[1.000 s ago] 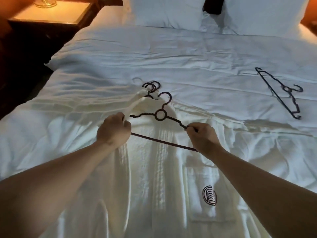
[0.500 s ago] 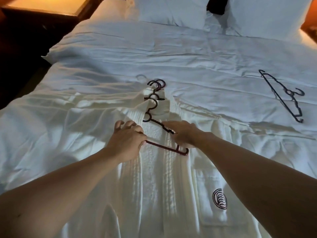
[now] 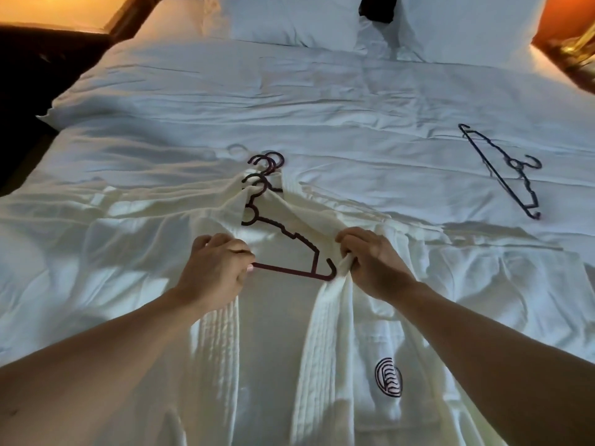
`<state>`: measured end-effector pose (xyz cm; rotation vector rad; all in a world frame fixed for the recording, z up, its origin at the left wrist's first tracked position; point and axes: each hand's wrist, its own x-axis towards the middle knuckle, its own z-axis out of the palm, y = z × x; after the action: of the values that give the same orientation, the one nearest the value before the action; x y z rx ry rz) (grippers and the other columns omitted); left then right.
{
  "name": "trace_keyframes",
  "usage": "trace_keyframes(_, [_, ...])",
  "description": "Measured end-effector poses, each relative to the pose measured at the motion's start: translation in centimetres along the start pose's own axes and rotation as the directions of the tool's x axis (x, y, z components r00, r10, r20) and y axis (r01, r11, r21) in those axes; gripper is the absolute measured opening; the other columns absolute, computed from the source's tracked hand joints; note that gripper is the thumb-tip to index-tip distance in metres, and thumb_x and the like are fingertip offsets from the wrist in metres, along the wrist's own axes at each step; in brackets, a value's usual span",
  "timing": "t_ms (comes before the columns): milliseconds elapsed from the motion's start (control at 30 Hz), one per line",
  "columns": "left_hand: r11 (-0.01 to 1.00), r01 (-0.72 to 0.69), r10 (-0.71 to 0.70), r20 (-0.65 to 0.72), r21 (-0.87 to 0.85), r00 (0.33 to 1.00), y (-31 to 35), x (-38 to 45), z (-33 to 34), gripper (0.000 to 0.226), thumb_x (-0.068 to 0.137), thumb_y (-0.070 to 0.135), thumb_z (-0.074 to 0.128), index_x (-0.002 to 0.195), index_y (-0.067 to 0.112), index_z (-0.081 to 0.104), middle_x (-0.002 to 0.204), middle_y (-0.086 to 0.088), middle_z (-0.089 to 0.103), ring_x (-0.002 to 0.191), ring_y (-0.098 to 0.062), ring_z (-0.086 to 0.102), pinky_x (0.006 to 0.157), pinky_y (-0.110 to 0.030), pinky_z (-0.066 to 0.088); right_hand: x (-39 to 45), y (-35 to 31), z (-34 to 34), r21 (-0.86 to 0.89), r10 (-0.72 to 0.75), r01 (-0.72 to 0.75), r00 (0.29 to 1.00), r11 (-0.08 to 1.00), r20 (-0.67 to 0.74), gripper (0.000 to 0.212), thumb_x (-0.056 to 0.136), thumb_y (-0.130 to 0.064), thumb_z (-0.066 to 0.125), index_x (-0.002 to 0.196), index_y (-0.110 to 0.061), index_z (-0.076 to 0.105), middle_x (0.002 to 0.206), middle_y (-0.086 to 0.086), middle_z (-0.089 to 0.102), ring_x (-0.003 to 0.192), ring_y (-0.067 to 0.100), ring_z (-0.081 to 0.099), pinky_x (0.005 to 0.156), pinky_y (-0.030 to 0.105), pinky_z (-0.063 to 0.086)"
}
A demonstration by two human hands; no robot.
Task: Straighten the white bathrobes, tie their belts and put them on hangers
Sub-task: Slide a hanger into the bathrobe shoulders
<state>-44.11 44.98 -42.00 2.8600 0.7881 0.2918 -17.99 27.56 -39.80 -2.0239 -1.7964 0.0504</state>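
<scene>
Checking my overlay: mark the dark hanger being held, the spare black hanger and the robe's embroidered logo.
dark hanger being held [image 3: 291,272]: head view, bottom bar.
spare black hanger [image 3: 502,175]: head view, long straight bar.
robe's embroidered logo [image 3: 388,377]: head view, centre of the emblem.

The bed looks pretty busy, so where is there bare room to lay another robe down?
Bare duvet lies between the pillows and the spare hanger, and along the left edge. It is crowded in the middle, where both hands, the left hand and the right hand, work a hanger into the bathrobe.
</scene>
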Motion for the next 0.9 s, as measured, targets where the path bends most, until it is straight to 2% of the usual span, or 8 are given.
trace_keyframes(200, [0.998, 0.063, -0.065, 0.107, 0.022, 0.992, 1.9, 2.4, 0.6, 0.025, 0.087, 0.013, 0.059, 0.098, 0.028, 0.075, 0.105, 0.01, 0.069, 0.103, -0.028, 0.06, 0.089, -0.04, 0.04, 0.3, -0.4, -1.0, -0.011, 0.081, -0.082, 0.991, 0.997, -0.11, 0.009, 0.078, -0.019, 0.043, 0.078, -0.026, 0.037, 0.123, -0.001, 0.064, 0.086, 0.028, 0.065, 0.073, 0.035, 0.045])
trace_keyframes(300, [0.997, 0.055, -0.062, 0.144, 0.056, 0.988, 1.8, 2.4, 0.6, 0.029, 0.088, 0.016, 0.057, 0.104, 0.031, 0.075, 0.108, 0.009, 0.068, 0.107, -0.027, 0.057, 0.094, -0.042, 0.04, 0.6, 0.3, -1.1, 0.066, 0.173, -0.167, 0.98, 0.984, -0.098, 0.03, 0.077, -0.003, 0.058, 0.077, -0.025, 0.038, 0.127, -0.003, 0.062, 0.091, 0.028, 0.064, 0.071, 0.035, 0.051])
trace_keyframes(433, [0.997, 0.0, -0.005, 0.051, 0.083, 0.999, 1.8, 3.3, 1.3, 0.021, 0.074, 0.012, 0.073, 0.083, 0.03, 0.078, 0.091, 0.009, 0.072, 0.09, -0.029, 0.063, 0.082, -0.045, 0.044, 2.1, -1.6, -0.4, 0.177, 0.118, -0.104, 0.991, 0.979, -0.068, 0.037, 0.073, 0.009, 0.059, 0.081, -0.025, 0.046, 0.125, 0.001, 0.062, 0.094, 0.024, 0.064, 0.073, 0.033, 0.049])
trace_keyframes(567, [0.998, -0.032, 0.031, 0.036, 0.045, 0.999, 3.6, 6.2, 1.1, 0.017, 0.074, 0.021, 0.065, 0.078, 0.034, 0.076, 0.088, 0.016, 0.07, 0.09, -0.026, 0.063, 0.082, -0.044, 0.038, 3.4, -3.1, 0.9, 0.189, 0.085, -0.103, 0.992, 0.977, 0.097, 0.048, 0.084, -0.006, 0.06, 0.129, -0.02, 0.052, 0.147, -0.001, 0.049, 0.112, 0.02, 0.061, 0.093, 0.041, 0.049])
trace_keyframes(633, [0.997, -0.011, 0.006, 0.069, 0.072, 0.998, 4.2, 7.4, 1.2, 0.017, 0.077, 0.023, 0.073, 0.083, 0.039, 0.077, 0.093, 0.02, 0.07, 0.099, -0.021, 0.06, 0.088, -0.043, 0.033, 3.4, -3.0, 1.3, 0.086, 0.17, -0.194, 0.958, 0.977, 0.229, 0.074, 0.09, -0.019, 0.055, 0.156, -0.028, 0.022, 0.168, -0.005, 0.017, 0.146, 0.02, 0.035, 0.113, 0.047, 0.031])
trace_keyframes(700, [0.997, -0.041, 0.039, 0.035, 0.067, 0.999, 3.8, 8.0, 1.5, 0.013, 0.076, 0.029, 0.079, 0.084, 0.039, 0.077, 0.095, 0.02, 0.071, 0.102, -0.021, 0.059, 0.089, -0.043, 0.033, 3.4, -2.6, 1.7, 0.011, 0.317, -0.332, 0.912, 0.943, 0.261, 0.078, 0.096, -0.03, 0.045, 0.161, -0.031, 0.002, 0.17, -0.01, -0.007, 0.156, 0.017, 0.007, 0.122, 0.053, 0.01])
trace_keyframes(767, [0.997, -0.051, 0.052, -0.01, 0.06, 0.999, 2.8, 7.7, 2.0, 0.014, 0.08, 0.042, 0.072, 0.093, 0.037, 0.076, 0.108, 0.013, 0.068, 0.111, -0.025, 0.058, 0.093, -0.047, 0.032, 3.2, -2.1, 2.1, -0.037, 0.437, -0.448, 0.846, 0.893, 0.306, 0.072, 0.101, -0.037, 0.035, 0.161, -0.031, -0.004, 0.168, -0.01, -0.016, 0.156, 0.017, -0.008, 0.122, 0.055, -0.006])
trace_keyframes(900, [0.993, 0.036, -0.043, 0.058, 0.116, 0.997, 1.0, 6.5, 2.5, 0.069, 0.079, 0.062, 0.051, 0.139, 0.028, 0.05, 0.15, -0.008, 0.043, 0.139, -0.035, 0.037, 0.11, -0.06, 0.023, 2.7, -1.4, 2.9, -0.106, 0.456, -0.449, 0.819, 0.887, 0.35, 0.067, 0.103, -0.043, 0.03, 0.161, -0.028, 0.0, 0.168, -0.006, -0.017, 0.156, 0.021, -0.014, 0.122, 0.058, -0.01])
